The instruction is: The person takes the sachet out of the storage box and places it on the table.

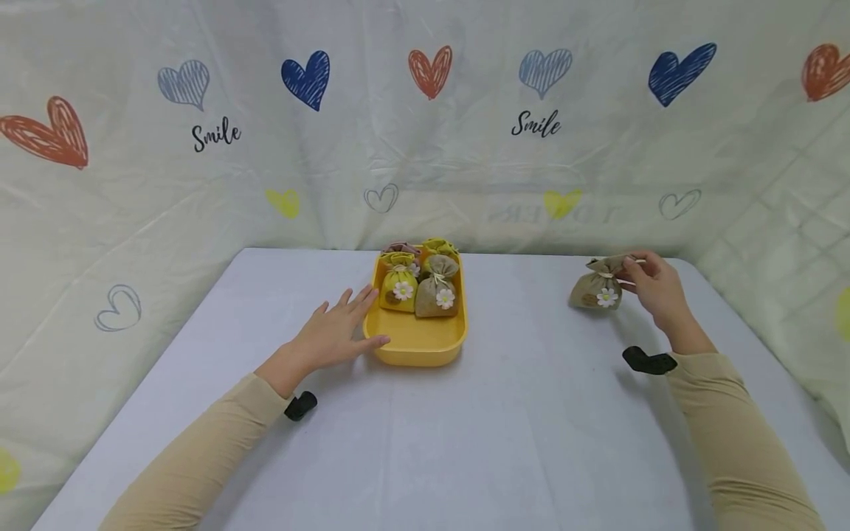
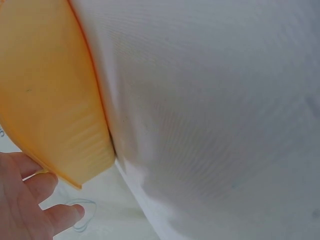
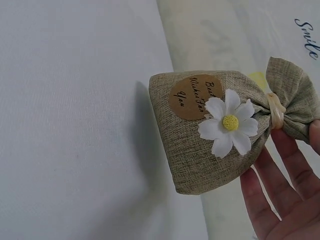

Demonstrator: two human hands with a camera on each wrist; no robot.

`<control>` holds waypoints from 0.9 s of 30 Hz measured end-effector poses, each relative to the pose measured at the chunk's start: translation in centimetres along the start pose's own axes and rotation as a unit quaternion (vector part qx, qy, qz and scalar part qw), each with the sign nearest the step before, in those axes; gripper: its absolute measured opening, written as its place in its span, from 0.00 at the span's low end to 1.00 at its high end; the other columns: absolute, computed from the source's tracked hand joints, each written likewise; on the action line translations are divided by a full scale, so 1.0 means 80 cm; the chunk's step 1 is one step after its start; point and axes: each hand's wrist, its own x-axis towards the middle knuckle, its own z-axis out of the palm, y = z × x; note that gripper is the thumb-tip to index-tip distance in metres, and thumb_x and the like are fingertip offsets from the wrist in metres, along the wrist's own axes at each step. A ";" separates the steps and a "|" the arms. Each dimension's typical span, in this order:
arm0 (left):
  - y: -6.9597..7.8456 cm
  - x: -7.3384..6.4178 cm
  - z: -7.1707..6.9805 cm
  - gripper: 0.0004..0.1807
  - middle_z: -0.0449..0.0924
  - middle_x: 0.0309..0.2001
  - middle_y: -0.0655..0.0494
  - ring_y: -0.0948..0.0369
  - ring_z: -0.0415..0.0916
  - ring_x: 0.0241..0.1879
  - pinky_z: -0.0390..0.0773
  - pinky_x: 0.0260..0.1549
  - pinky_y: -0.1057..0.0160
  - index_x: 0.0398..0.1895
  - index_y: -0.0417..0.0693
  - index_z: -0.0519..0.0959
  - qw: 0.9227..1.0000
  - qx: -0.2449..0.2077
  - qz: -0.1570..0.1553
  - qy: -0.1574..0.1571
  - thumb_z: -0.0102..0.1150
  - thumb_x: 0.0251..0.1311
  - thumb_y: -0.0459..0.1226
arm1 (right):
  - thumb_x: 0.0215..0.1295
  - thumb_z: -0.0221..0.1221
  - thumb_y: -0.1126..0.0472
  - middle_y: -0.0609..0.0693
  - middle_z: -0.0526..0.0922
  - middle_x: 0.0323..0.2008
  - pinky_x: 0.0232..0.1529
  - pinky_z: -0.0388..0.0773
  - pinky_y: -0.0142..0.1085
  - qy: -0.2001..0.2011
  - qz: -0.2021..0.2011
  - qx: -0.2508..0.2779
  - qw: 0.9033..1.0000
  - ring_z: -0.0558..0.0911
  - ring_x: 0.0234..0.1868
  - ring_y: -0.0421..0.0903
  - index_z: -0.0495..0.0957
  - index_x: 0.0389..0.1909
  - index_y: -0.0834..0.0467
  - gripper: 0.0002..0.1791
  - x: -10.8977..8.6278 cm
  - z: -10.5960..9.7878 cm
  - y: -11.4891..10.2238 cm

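My right hand (image 1: 654, 287) pinches the gathered neck of a grey-beige cloth sachet (image 3: 200, 145) at the right of the table. The sachet carries a white daisy (image 3: 230, 122) and a round brown label (image 3: 187, 97); a shadow falls beside it. On the left, my left hand (image 1: 335, 328) has its fingers spread and touches the rim of a yellow plastic tray (image 1: 418, 358). Inside the tray's far part stand a yellow sachet (image 1: 392, 276) and another grey-beige sachet (image 1: 432, 295) in front. Behind them, a mauve sachet (image 1: 401, 248) and a yellow-green one (image 1: 441, 248) are partly hidden.
A white cloth covers the table (image 1: 465, 442). Behind it hangs a pale curtain (image 1: 465, 155) printed with hearts and "Smile". Black straps or mounts (image 1: 649, 361) sit at both wrists. The tray's near part shows its bare floor.
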 end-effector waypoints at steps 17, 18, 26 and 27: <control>0.001 0.000 -0.002 0.53 0.40 0.83 0.53 0.42 0.40 0.80 0.45 0.70 0.28 0.84 0.49 0.45 1.000 0.001 0.001 -0.002 0.50 0.68 0.68 | 0.81 0.51 0.61 0.32 0.84 0.33 0.36 0.79 0.20 0.012 0.025 0.112 0.993 0.84 0.35 0.27 0.76 0.44 0.49 0.06 0.002 -0.021 0.024; 0.001 0.000 -0.002 0.53 0.41 0.83 0.53 0.42 0.40 0.80 0.45 0.70 0.28 0.84 0.49 0.45 1.000 0.002 0.001 -0.001 0.50 0.68 0.68 | 0.81 0.51 0.62 0.33 0.84 0.33 0.36 0.80 0.21 0.013 0.026 0.123 0.992 0.84 0.34 0.27 0.76 0.43 0.49 0.07 0.002 -0.021 0.025; 0.001 0.001 0.000 0.54 0.41 0.83 0.52 0.42 0.40 0.80 0.46 0.70 0.28 0.84 0.49 0.45 1.000 0.003 -0.002 -0.001 0.50 0.67 0.69 | 0.80 0.52 0.62 0.35 0.85 0.32 0.35 0.80 0.21 0.030 0.033 0.161 0.986 0.85 0.33 0.29 0.76 0.43 0.52 0.05 0.001 -0.021 0.029; 0.001 0.001 0.000 0.54 0.41 0.83 0.52 0.42 0.40 0.80 0.46 0.70 0.28 0.84 0.49 0.45 1.000 0.002 -0.002 -0.001 0.50 0.67 0.69 | 0.80 0.52 0.62 0.36 0.85 0.32 0.35 0.80 0.21 0.034 0.035 0.163 0.985 0.85 0.33 0.29 0.76 0.43 0.52 0.05 0.000 -0.021 0.028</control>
